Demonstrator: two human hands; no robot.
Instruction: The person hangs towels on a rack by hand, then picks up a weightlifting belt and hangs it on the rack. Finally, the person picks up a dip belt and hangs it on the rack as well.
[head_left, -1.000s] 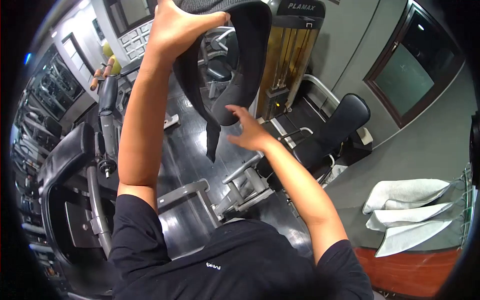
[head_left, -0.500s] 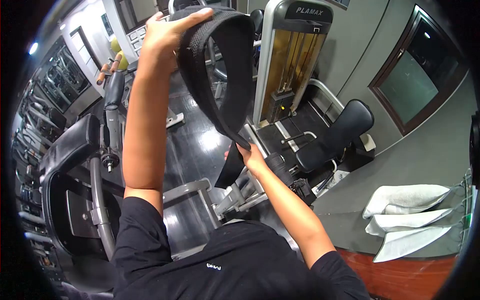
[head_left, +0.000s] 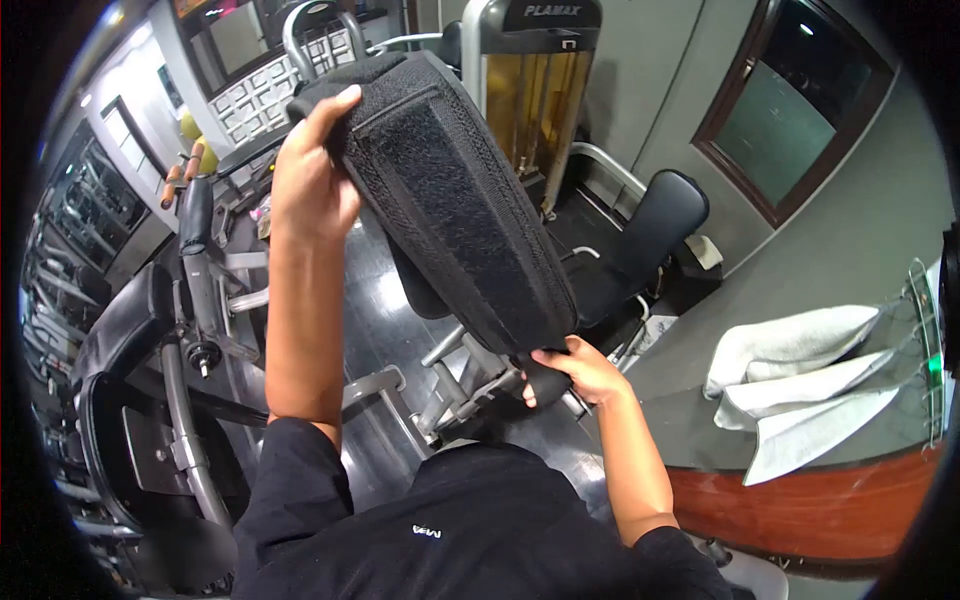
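Note:
A wide black weightlifting belt [head_left: 455, 205] with a long fuzzy hook-and-loop panel is stretched diagonally in front of me, its broad face toward the camera. My left hand [head_left: 315, 175] is closed around its upper left end, where the material folds over, with the thumb lying on the face. Lower down and to the right, my right hand [head_left: 580, 370] grips the narrower end, thumb on top and fingertips showing beneath. Part of the belt hangs behind the front panel and is mostly hidden.
A weight-stack machine [head_left: 530, 110] and a black padded seat [head_left: 665, 225] stand beyond the belt. White towels [head_left: 800, 370] hang on a wall rack at the right. Padded gym equipment [head_left: 130, 320] is on the left. Metal frame parts [head_left: 375, 390] rise from the dark floor below.
The belt has turned from an edge-on loop to show its flat panel. My right hand has moved right and down, my left hand slightly down. The camera view has shifted too.

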